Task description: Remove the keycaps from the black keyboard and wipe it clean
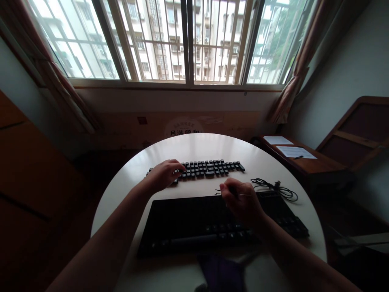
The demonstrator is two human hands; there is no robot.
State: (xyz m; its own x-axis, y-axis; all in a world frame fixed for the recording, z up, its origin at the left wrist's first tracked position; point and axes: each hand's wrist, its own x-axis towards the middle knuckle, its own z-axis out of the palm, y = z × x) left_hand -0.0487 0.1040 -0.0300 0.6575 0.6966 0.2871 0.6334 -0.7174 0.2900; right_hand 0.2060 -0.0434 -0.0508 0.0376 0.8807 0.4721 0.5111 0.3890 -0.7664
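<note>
Rows of loose black keycaps (209,172) lie across the white round table. My left hand (165,174) is at their left end, thumb and fingers closed around a dark keycap (182,169). Nearer to me is a black keyboard (179,217), bare over much of its top, with keys still in its lower rows and at its right end. My right hand (241,198) is closed above the keyboard's back edge. A thin light line shows at its fingers, but what it grips is mostly hidden. Small dark bits (217,192) lie beside its fingertips.
A coiled black cable (278,187) lies right of my right hand. A dark purple cloth-like thing (223,272) is blurred at the near edge. Right of the table (197,142), a low wooden table (313,164) bears papers (294,152) and a pen. Barred windows stand ahead.
</note>
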